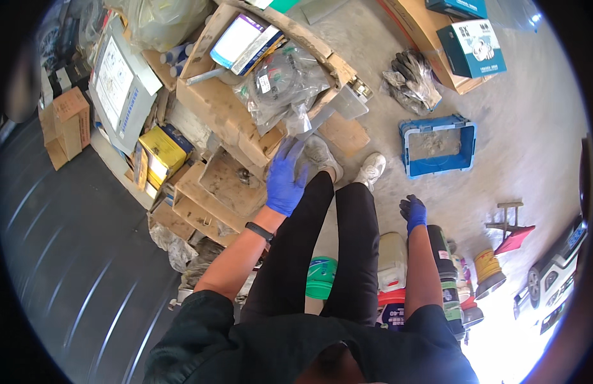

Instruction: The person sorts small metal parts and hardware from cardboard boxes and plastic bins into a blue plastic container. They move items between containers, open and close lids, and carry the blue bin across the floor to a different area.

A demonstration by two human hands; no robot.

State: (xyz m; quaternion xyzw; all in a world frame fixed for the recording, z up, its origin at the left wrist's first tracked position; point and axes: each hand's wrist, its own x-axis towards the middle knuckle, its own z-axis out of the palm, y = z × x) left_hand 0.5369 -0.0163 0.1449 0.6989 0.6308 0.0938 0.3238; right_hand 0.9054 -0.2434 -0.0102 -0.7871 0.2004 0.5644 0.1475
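Note:
My left hand (285, 179), in a blue glove, reaches forward with its fingers stretched out and nothing visibly held. Its fingertips are beside the near corner of an opened cardboard box (226, 115); whether they touch it I cannot tell. Inside that box lies a clear plastic bag (280, 80) with dark coiled material in it, next to a blue-and-white carton (237, 40). My right hand (413, 213), in a blue glove with blackened fingers, hangs apart from everything at my right side. Its fingers are loosely bent and hold nothing I can see.
A blue plastic crate (468, 153) stands on the concrete floor at right, near dirty work gloves (412, 80). A teal box (472, 48) sits on a cardboard carton. Left are a yellow box (165, 157) and an open drawer-like tray (229, 182). Buckets (321, 276) stand near my legs.

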